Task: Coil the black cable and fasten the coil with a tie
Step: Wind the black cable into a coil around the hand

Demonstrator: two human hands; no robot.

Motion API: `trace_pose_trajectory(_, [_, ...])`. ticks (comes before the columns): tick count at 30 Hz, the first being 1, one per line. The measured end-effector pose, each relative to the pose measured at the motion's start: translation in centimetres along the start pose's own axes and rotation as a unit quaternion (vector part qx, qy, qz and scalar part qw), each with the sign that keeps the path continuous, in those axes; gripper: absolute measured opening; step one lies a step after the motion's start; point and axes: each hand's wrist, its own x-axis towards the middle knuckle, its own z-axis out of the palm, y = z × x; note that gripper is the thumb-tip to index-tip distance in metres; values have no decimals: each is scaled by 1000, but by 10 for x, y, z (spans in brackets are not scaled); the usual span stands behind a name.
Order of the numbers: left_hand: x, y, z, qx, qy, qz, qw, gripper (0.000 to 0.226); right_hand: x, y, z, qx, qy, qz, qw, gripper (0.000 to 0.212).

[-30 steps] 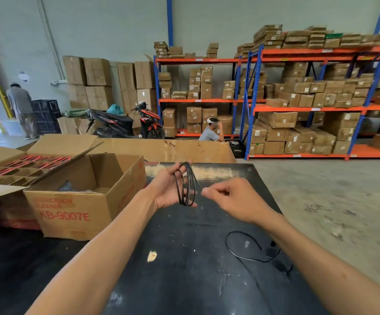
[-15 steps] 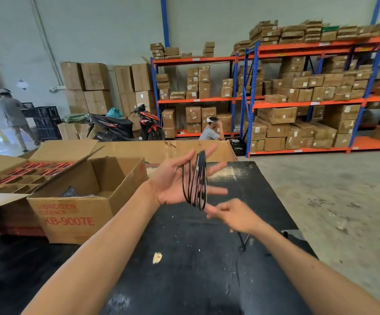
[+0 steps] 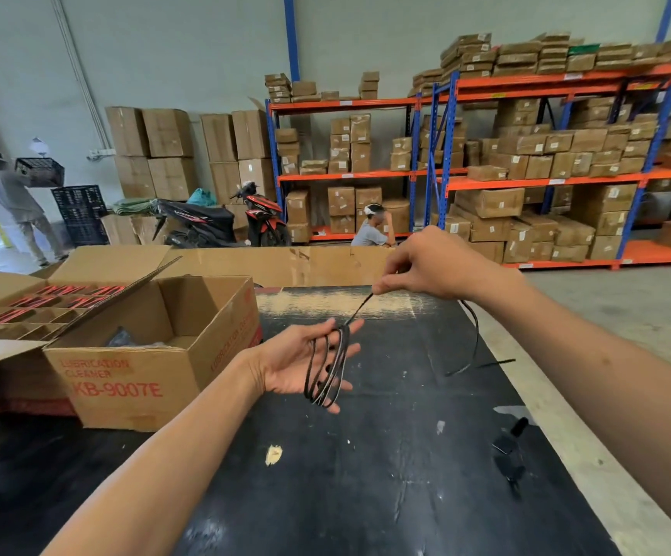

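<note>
Step in hand: You are midway through coiling; no tie is on the coil yet, and none is visible anywhere.

Left hand: Your left hand (image 3: 285, 365) lies palm up with its fingers spread, serving as the former. Several loops of the black cable (image 3: 327, 371) hang around those fingers and drop below the palm.

Right hand: Your right hand (image 3: 432, 266) is raised above and beyond the left, thumb and forefinger pressed together on the cable. One taut strand runs from that pinch down to the loops.

Free length: Behind the pinch the cable falls in a slack arc to your right and trails down towards the black table (image 3: 366, 495). Its plug end (image 3: 508, 441) lies on the table, well below and to the right of both hands.

Next move, as I judge it: Carry the pinched strand down and around the spread fingers for another loop, then slide the pinch further along the slack.

Around you: An open cardboard box (image 3: 157, 363) stands just left of your left hand.

In the way: Nothing lies between your hands. The trailing plug end could drag or catch on the table edge as you draw it in.
</note>
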Motion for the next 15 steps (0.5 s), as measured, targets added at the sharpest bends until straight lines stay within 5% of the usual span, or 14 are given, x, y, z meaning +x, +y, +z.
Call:
trace_pose_trajectory(3, [0, 8, -6, -62, 91, 75, 991, 45, -20, -26, 8, 133, 34, -14, 990, 33])
trace_pose_trajectory(7, [-4, 23, -5, -153, 109, 203, 961, 46, -59, -56, 45, 295, 0, 20, 955, 21])
trace_pose_trajectory(15, [-16, 40, 17, -119, -65, 231, 963, 46, -88, -51, 142, 474, -77, 172, 860, 26])
